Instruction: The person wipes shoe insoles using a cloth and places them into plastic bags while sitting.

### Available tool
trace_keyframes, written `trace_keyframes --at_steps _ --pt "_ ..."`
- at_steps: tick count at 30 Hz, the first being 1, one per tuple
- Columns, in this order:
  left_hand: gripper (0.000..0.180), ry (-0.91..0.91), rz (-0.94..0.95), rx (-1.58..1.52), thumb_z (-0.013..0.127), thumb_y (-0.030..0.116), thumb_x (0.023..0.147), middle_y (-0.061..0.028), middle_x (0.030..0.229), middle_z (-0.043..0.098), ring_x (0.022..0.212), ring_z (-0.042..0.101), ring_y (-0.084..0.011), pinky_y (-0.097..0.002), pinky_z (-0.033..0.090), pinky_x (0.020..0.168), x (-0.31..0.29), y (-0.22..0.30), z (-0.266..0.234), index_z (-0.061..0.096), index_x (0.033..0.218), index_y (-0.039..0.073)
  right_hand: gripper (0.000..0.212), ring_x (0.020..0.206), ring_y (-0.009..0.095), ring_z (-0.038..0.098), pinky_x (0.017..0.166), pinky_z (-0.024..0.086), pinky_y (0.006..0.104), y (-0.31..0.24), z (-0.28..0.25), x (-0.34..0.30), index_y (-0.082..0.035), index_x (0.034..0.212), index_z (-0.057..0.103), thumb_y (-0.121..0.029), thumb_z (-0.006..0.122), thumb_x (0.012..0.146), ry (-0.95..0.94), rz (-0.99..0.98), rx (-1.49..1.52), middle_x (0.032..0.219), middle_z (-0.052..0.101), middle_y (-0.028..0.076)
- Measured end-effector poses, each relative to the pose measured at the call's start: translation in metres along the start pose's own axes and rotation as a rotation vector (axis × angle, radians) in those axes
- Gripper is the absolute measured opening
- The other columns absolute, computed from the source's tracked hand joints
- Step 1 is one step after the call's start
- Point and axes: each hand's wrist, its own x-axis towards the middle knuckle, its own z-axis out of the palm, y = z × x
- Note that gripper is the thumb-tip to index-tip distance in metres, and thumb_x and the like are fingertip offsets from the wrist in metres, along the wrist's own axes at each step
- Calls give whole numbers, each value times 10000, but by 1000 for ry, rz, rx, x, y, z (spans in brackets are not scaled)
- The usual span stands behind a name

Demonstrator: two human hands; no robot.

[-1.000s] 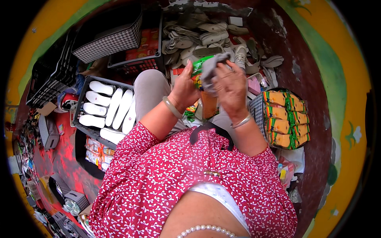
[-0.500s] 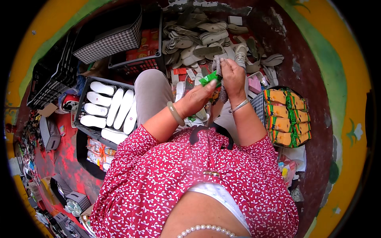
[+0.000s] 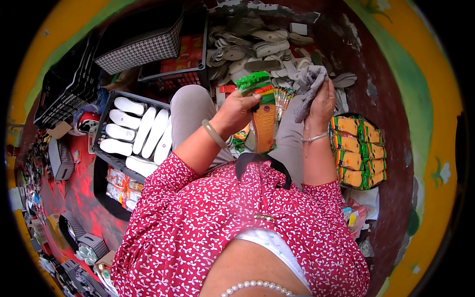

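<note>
Drawn clear of the orange insole since half a second ago — grey cloth, right of the insole, bunched in curled fingers of the right hand. As for the insole: grasped near its green wrapper by the left hand, hanging down — probably to keep its face uncovered. Left of it, white insoles side by side, perhaps to save space.
</note>
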Motion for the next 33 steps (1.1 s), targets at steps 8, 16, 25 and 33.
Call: trace_keyframes --at_steps 8,16,25,33 --pt "373 -439 816 1385 534 -19 767 -138 1016 582 892 577 -250 -334 457 777 6 -5 5 503 1139 -11 254 1150 302 488 1068 225 435 -24 43 -49 -66 1044 634 -202 544 849 -734 -615 -904 1102 596 101" --pt "509 -568 382 1675 515 -68 679 -206 957 566 776 576 -321 -378 461 702 1 1 -6 468 1183 -13 251 694 309 558 764 441 342 -26 55 -25 13 775 614 -201 506 848 -693 -148 -1045 751 626 141" --pt "544 -368 460 1086 474 -95 780 -151 1095 586 898 587 -213 -316 463 787 -15 16 19 392 1309 0 256 748 129 611 702 469 261 47 -26 24 21 900 649 -184 496 885 -356 443 -505 830 656 53" --pt "375 29 111 -251 406 243 960 -182 1131 557 1031 561 -283 -448 443 911 1 29 -14 460 1213 -29 355 962 174 587 839 457 279 0 19 -35 28 1135 560 -262 471 950 -223 34 -504 1077 611 102"
